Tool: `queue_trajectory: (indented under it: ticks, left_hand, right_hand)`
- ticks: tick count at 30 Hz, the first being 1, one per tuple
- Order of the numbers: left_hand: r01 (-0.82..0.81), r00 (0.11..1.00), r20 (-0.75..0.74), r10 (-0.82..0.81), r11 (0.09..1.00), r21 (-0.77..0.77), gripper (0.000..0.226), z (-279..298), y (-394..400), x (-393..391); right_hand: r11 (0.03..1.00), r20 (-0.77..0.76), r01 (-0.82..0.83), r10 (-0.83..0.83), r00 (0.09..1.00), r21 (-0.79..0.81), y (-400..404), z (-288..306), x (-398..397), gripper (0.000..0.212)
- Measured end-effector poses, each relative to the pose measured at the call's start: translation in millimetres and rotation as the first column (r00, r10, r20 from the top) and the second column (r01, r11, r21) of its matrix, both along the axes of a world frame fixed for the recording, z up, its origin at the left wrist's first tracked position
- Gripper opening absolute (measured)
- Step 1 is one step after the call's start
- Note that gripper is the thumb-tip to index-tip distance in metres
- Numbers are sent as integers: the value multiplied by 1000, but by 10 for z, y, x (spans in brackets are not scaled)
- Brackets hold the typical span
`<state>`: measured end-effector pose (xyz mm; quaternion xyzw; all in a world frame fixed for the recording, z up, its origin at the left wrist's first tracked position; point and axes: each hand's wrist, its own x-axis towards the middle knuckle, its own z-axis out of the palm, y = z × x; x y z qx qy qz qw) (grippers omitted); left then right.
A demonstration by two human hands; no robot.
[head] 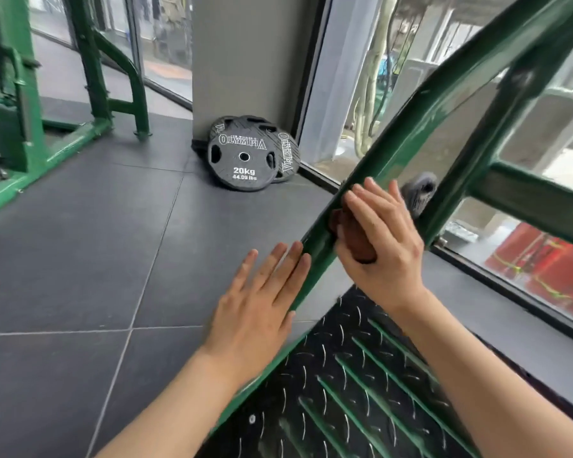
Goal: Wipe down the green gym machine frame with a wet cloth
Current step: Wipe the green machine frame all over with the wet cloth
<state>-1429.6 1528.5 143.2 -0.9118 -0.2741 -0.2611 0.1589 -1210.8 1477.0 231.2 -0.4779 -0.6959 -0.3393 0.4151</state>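
Head view, near to far: my left hand (258,302) lies flat, fingers straight and together, fingertips touching the left side of the slanted green frame bar (407,140) low down, just above the checkered footplate (361,391). My right hand (377,239) sits a bit higher on the bar, pressing a brown cloth (358,242) against it with fingers (374,196) extended over the tube, thumb curled under the cloth. Bar's long axis runs from lower left up to upper right, so unwiped length lies up and away from the right hand, which is nearer. Beyond: weight plates (245,160) against the pillar.
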Motion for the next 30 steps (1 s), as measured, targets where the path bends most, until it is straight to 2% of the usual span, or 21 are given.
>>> queue_trajectory:
  ticks: [3,5,9,12,14,16,18,19,22,24,30]
  left_hand:
    - [-23,999,32,22,999,28,86,-2,-21,53]
    - [-31,999,33,29,999,42,88,-39,-34,34]
    - [-33,999,-4,33,995,99,78,-19,-11,1]
    - [-37,998,-45,42,994,99,76,2,-19,-28]
    - [-37,997,-56,44,993,114,78,39,-27,-51]
    - [-33,996,-75,41,993,110,87,94,-17,-59]
    - [-30,996,-81,38,995,100,92,132,-18,-55]
    - [-31,996,-75,39,995,96,92,136,-23,-49]
    - [-30,999,-39,33,997,76,92,106,-40,-37]
    - [-16,1000,-25,18,998,65,92,97,-43,-44]
    - [13,1000,-12,-12,997,80,95,119,-17,-52]
  right_hand:
    - [994,203,-67,84,976,-88,-49,-164,-24,43]
    - [998,277,-38,53,959,-59,-31,-1,135,44]
    - [993,38,68,-72,997,92,121,403,435,43]
    - [994,-53,55,-50,997,96,126,295,324,46]
    - [999,3,-7,7,1000,34,56,51,164,46]
    - [999,128,-34,37,991,-24,-26,-120,70,46]
    - [1000,206,-10,10,979,0,-22,-30,138,44]
    - [999,180,17,-22,983,32,16,63,209,43]
    - [979,-103,138,-123,987,150,130,373,420,45]
    - [970,-197,176,-141,970,169,154,383,415,47]
    - [1000,30,12,-13,999,29,-8,-93,88,45]
